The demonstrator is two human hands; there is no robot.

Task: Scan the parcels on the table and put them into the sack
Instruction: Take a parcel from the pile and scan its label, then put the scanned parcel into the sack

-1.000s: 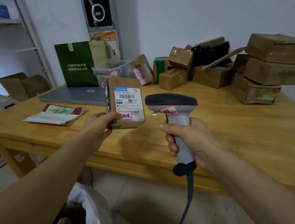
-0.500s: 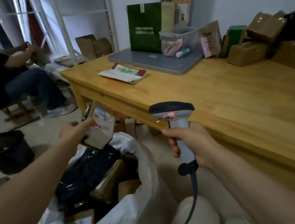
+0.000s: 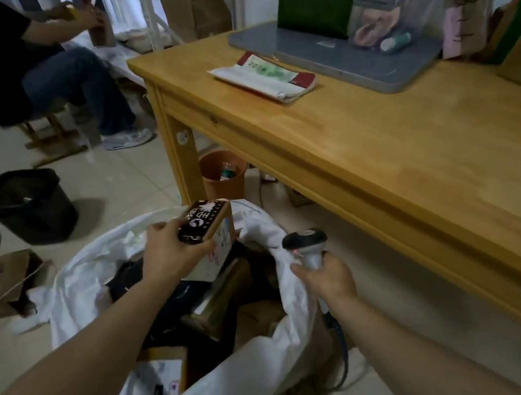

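You've swung the parcel from the worktop down over the sack (scan apparently done); left hand grips it, right hand holds the scanner.

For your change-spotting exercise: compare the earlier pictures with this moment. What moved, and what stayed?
The left hand carried the parcel from above the table down over the open sack. It still grips it. The right hand still holds the scanner, now lowered beside the sack.
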